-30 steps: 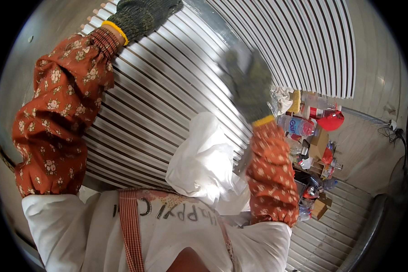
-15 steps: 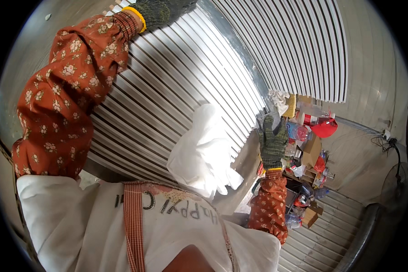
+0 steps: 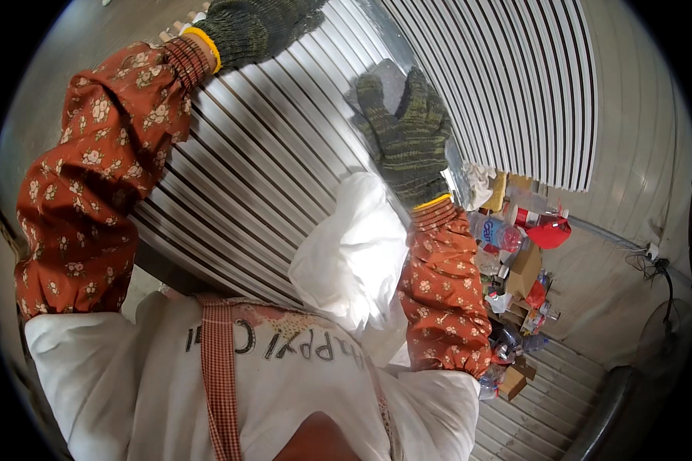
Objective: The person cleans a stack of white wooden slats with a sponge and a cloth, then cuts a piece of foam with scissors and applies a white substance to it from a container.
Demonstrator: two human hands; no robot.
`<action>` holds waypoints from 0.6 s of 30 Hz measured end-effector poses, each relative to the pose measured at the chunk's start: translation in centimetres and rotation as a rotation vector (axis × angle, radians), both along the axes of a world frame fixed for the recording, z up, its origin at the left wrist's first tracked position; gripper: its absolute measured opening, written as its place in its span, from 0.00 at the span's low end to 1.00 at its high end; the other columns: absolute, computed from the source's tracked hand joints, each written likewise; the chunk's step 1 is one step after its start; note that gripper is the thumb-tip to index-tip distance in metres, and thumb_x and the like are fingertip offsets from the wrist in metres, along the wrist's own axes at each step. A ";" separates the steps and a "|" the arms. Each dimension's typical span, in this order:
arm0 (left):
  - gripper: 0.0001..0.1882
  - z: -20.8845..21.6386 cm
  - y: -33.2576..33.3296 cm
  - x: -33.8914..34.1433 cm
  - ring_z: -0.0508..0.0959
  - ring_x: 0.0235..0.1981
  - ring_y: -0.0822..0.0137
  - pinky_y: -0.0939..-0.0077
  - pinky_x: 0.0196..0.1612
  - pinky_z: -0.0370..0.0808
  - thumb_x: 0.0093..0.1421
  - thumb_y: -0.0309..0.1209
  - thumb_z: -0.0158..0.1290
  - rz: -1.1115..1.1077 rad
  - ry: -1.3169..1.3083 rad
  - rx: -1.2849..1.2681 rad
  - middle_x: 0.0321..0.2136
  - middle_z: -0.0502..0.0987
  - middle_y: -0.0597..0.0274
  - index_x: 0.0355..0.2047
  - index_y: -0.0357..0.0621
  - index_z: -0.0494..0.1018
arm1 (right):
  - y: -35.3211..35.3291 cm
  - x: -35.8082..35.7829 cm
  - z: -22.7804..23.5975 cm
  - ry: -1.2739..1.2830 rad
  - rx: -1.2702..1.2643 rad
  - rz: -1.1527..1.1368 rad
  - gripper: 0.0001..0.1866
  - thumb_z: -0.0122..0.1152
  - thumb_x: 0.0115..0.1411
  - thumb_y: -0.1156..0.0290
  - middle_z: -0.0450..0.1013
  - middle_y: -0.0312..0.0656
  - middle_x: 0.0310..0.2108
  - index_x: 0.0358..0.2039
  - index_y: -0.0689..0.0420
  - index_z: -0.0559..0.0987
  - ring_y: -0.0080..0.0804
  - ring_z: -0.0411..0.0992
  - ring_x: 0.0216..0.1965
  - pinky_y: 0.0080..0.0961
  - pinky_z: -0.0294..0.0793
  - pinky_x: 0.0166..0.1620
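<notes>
My right glove's fingers (image 3: 377,96) are spread apart and laid flat against the ribbed sheet (image 3: 284,161), the palm pressing on its metal face; nothing is pinched between them. The right hand (image 3: 407,134) sits on the sheet's right side, near its upper edge, and a flat grey patch of the sheet shows between the finger and thumb.

My left hand (image 3: 254,27) is high at the sheet's top left corner. The glove is curled over that edge, but its fingertips run out of view, so I cannot tell whether they are clamped on the sheet or only hooked against it.

Both gloves are dark green knit with a yellow cuff. Below each cuff comes a rust-red flowered sleeve (image 3: 84,177); the left one lies along the sheet's left edge, the right one drops down from the sheet's right side.

The sheet itself stands tilted in front of me, filling the space between my two arms, its ribs running up and to the right. A white cloth (image 3: 354,253) hangs just below my right hand, lying against the sheet's lower part. Under the sheet is my white apron (image 3: 131,369) with a checked strap (image 3: 217,361).

Right of the sheet, past my right sleeve, is a heap of bottles and boxes (image 3: 519,261) with a red cap (image 3: 550,230) on it. Above that heap, a second ribbed panel (image 3: 515,84) stands behind the sheet.
</notes>
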State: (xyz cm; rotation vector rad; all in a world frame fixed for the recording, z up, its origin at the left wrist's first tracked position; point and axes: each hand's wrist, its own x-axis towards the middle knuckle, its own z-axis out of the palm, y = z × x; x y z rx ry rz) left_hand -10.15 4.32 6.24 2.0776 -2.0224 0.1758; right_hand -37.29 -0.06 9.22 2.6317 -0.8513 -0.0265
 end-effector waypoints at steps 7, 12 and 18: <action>0.28 0.2 0.2 -0.1 0.61 0.60 0.52 0.47 0.61 0.54 0.65 0.45 0.33 0.015 0.017 0.091 0.61 0.57 0.48 0.61 0.45 0.56 | 2.3 -15.5 0.0 0.045 -0.042 0.025 0.33 0.60 0.55 0.53 0.63 0.57 0.47 0.60 0.36 0.59 0.54 0.68 0.44 0.47 0.72 0.40; 0.28 0.9 0.6 -0.3 0.61 0.60 0.51 0.47 0.61 0.54 0.65 0.45 0.33 0.051 -0.044 0.102 0.61 0.58 0.47 0.61 0.44 0.56 | 0.9 -6.1 0.4 -0.053 -0.074 0.264 0.25 0.61 0.54 0.50 0.63 0.59 0.45 0.50 0.45 0.72 0.53 0.67 0.41 0.50 0.68 0.40; 0.27 1.5 0.8 -0.6 0.59 0.61 0.48 0.45 0.63 0.50 0.66 0.45 0.33 -0.016 0.066 0.062 0.61 0.57 0.46 0.61 0.45 0.57 | 0.4 -1.9 0.7 0.131 -0.012 0.080 0.26 0.55 0.57 0.53 0.61 0.61 0.54 0.57 0.40 0.67 0.56 0.63 0.52 0.47 0.62 0.53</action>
